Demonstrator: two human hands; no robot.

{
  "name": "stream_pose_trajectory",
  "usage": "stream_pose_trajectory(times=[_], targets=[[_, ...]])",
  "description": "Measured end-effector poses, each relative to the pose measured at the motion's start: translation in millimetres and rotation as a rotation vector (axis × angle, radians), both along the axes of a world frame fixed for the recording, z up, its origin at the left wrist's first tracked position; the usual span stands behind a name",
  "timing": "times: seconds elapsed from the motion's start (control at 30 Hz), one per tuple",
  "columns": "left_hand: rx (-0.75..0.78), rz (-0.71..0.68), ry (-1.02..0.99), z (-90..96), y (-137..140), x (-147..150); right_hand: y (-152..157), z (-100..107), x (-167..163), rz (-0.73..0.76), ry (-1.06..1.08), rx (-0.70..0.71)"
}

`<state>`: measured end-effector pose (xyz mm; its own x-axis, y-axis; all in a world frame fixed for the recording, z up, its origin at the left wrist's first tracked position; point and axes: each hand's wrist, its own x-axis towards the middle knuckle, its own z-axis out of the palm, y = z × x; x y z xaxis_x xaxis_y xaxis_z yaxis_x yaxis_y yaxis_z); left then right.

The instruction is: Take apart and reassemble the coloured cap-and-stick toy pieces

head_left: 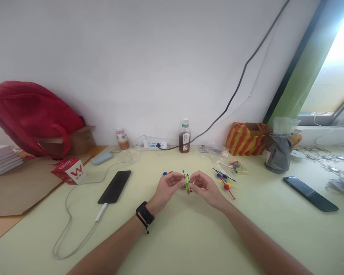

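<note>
Between my two hands is a bundle of thin coloured plastic arrow spinners [187,182], green, yellow, blue and red. My left hand [169,188] pinches it from the left, a black watch on that wrist. My right hand [205,187] has its thumb and fingers closed on the bundle's right side. Just right of that hand lie loose spinners: a red spinner [226,187], a blue one and a black one. Beyond my left fingers a blue round piece [165,173] shows, partly hidden by the hand.
Left are a black phone [114,187] on a cable, a red-white box [70,170] and a red bag [31,114]. Bottles [185,137] and a power strip [153,144] stand by the wall. Right are a striped bag [246,139], a grey bag [277,152] and another phone [309,193].
</note>
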<state>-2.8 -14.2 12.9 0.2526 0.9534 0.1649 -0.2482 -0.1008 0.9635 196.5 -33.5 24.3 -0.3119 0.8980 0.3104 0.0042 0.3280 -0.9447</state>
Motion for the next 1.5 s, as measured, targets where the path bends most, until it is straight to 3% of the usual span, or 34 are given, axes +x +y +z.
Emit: stream_pose_trajectory(times=[0.2, 0.4, 0.6, 0.73, 0.8, 1.0, 1.17, 1.3, 1.5], targets=[[-0.001, 0.012, 0.004, 0.2, 1.0, -0.9, 1.8, -6.1, 1.1, 0.017, -0.054, 0.025], [-0.004, 0.017, 0.009, -2.2, 2.0, -1.8, -1.5, -6.2, 3.3, -0.095, -0.055, 0.098], [-0.013, 0.009, -0.007, -4.3, 3.3, -2.4, -1.1, -7.5, -1.3, -0.111, 0.069, -0.031], [-0.018, 0.039, -0.016, -1.7, 3.5, -2.3, -2.1, -1.2, 0.1, 0.115, 0.04, -0.224], [-0.02, 0.051, -0.02, 0.0, 3.3, -2.4, -3.0, 2.0, 1.3, 0.198, 0.054, -0.242], [-0.006, 0.029, 0.006, 1.1, 1.0, -0.4, -1.1, -1.2, -1.2, -0.05, 0.048, -0.062], [0.024, 0.034, 0.051, 1.6, -2.0, 2.9, 0.7, -6.7, -3.8, 0.034, -0.05, -0.032], [0.016, 0.037, 0.086, 2.3, -3.1, 3.3, 1.3, -7.0, -2.0, 0.02, -0.095, -0.013], [0.019, -0.016, 0.17, -1.7, -2.5, 4.3, -0.3, -9.2, 6.0, -0.147, -0.46, 0.302]])
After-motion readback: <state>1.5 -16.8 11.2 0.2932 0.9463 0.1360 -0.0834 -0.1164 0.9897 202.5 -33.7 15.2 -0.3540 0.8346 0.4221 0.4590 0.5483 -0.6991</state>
